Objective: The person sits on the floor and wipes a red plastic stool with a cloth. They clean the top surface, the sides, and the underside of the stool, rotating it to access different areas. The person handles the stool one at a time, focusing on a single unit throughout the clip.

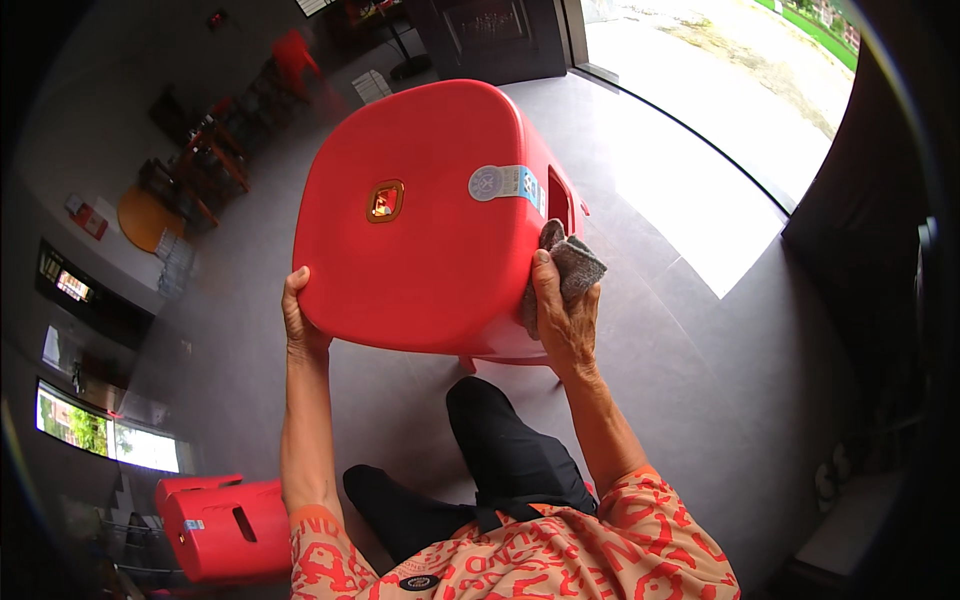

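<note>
I have grey floor tiles across most of my view, with a hard white patch of sunlight on the right, beside a wide, bright doorway. A dark panelled door stands at the top. Off to the left I pick out brown wooden furniture, a red seat farther back, and a round orange-yellow disc near a red-and-white object. Lower on that side, I see green foliage through a window
</note>
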Motion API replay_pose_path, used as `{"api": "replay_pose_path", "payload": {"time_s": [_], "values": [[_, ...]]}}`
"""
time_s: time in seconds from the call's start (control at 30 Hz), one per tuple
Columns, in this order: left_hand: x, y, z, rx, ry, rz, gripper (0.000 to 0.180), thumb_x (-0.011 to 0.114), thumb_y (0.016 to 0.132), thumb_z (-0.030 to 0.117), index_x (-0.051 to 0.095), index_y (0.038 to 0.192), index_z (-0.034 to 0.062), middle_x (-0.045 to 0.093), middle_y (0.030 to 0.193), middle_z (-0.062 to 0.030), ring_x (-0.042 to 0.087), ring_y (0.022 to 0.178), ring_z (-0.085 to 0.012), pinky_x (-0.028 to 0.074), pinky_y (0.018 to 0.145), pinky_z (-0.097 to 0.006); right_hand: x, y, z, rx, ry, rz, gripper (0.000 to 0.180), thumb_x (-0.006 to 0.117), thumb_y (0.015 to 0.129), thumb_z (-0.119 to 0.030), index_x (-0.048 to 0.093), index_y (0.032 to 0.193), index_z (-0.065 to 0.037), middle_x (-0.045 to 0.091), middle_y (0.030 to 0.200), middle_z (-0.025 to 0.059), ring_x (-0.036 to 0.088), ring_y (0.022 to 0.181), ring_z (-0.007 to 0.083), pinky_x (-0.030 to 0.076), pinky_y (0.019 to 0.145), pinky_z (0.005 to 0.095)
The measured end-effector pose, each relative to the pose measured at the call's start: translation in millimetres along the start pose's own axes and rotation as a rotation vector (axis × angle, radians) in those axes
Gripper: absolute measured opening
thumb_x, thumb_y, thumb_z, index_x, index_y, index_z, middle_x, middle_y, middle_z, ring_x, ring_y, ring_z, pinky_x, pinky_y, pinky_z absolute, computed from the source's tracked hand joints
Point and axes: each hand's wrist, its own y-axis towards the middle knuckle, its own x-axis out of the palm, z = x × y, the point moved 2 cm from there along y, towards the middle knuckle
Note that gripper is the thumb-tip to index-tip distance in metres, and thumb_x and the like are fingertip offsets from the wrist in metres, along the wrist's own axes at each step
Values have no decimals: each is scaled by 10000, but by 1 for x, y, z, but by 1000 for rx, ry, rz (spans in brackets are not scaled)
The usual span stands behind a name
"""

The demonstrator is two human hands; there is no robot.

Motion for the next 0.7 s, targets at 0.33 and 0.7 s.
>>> {"api": "replay_pose_path", "payload": {"time_s": [0.33, 0.7], "values": [[13, 59, -23, -121, 81, 84, 488, 615, 826, 326, 544, 1180, -1, 624, 1115, -110, 606, 1021, -219, 494, 904, -348, -12, 61, 29, 37, -367, -87, 315, 546, 905, -298, 625, 993, -6, 632, 891, 219, 617, 833, 368, 462, 769, 444], [2, 88, -97, -263, 131, 88, 543, 651, 798, 346, 532, 1215, 18, 592, 1143, -88, 548, 1072, -191, 432, 945, -336, -35, 75, 82, 213, -477, -30, 300, 477, 868, -272, 569, 870, 13, 585, 681, 158, 577, 644, 254, 466, 670, 413]]}}
